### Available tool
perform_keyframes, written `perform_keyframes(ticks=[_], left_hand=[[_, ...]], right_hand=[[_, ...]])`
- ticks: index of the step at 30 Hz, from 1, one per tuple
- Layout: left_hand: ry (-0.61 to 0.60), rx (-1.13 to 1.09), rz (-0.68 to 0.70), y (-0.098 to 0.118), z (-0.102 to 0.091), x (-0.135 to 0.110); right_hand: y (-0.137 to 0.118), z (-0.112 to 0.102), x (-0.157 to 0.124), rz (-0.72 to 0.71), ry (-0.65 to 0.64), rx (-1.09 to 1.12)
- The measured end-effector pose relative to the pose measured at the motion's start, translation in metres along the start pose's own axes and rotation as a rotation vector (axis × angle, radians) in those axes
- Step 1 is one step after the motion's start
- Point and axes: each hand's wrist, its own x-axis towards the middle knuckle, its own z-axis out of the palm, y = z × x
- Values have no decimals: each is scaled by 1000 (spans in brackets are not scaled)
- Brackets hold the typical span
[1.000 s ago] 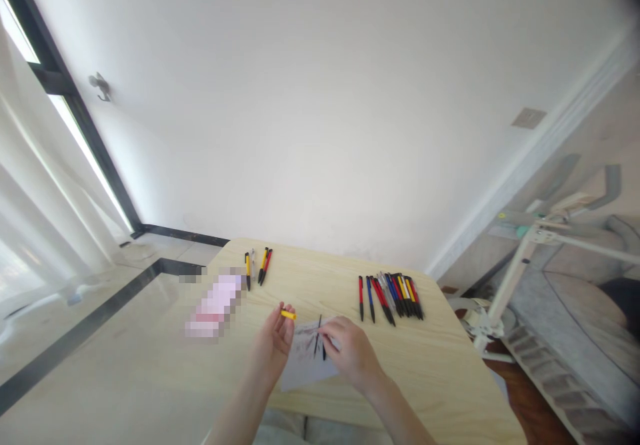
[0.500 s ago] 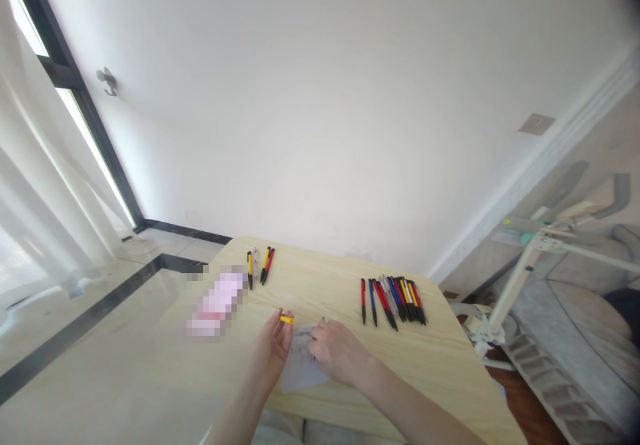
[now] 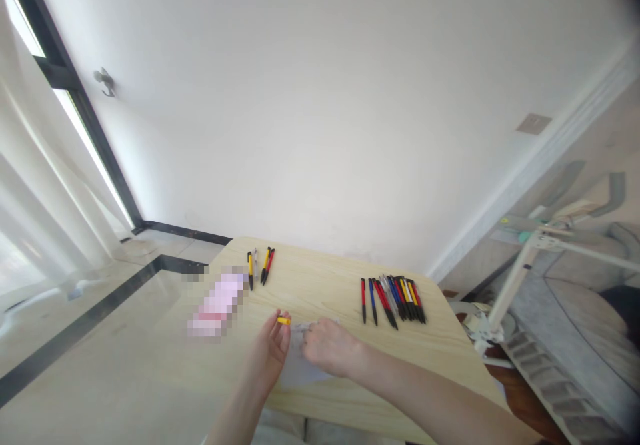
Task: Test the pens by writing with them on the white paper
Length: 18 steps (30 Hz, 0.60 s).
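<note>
We clamped the fingers of our left hand on the yellow pen piece just above the desk, while our right hand lay on the paper, its fingers' state unclear.

Pink patch pixelated, unreadable; right hand palm-down on paper, grip apparently hidden.

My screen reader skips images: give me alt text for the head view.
The left hand pinches a short yellow piece while the right hand rests on a paper on a wooden table. Pens lie in two groups farther back.
</note>
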Motion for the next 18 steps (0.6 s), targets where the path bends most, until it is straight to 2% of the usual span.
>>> perform_keyframes(ticks=[5,7,9,12,14,16,18], left_hand=[[1,-4,9,3,0,-3],[-1,-5,3,3,0,-5],[1,-10,3,3,0,-6],[-5,-7,-5,-2,0,-7],[-20,13,-24,-8,1,-7],[-29,39,-37,-15,2,-7],[-34,57,-38,-20,3,-8]], right_hand=[[8,-13,-4,24,24,14],[14,-24,-12,95,93,83],[17,-35,-23,249,241,219],[14,-46,-39,519,634,543],[5,-49,-45,593,879,765],[-5,-47,-45,590,999,927],[-13,-45,-42,581,1033,1016]])
